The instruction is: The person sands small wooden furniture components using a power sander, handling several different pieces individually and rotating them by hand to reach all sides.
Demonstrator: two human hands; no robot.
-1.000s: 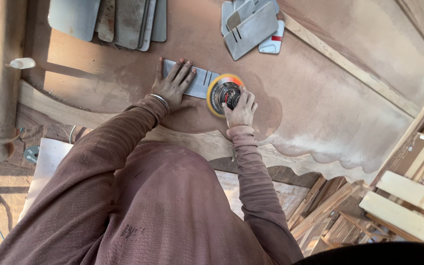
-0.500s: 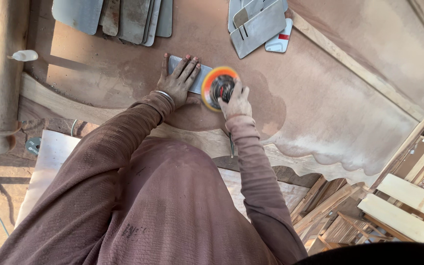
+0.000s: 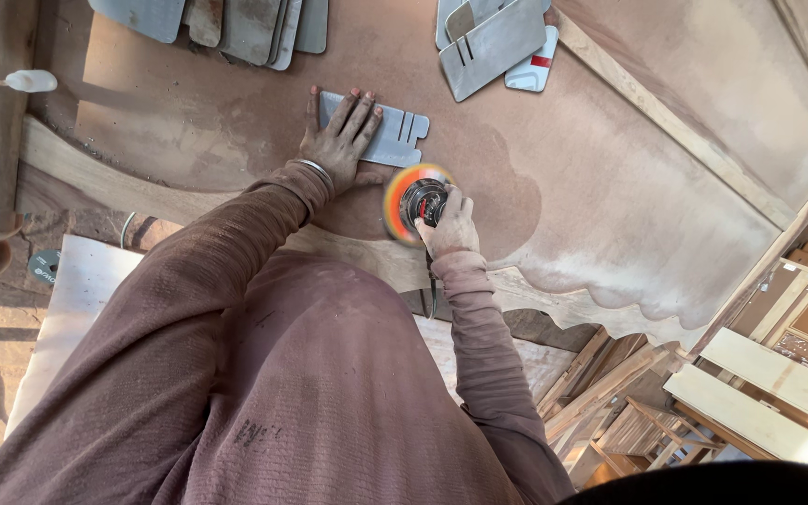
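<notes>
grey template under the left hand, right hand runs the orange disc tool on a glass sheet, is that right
Not quite. The left hand does press the grey template flat and the right hand does grip the orange disc tool, but the head view shows the surface is a brown wooden panel with a scalloped edge, not a glass sheet.

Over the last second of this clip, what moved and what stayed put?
The right hand slid the grinder with the orange disc off the edge of the grey slotted plate, toward the person, onto the wooden panel. The left hand stayed flat on the plate, which did not shift. The grip on the grinder is unchanged, as are the grey plates stacked at the far edge.
</notes>
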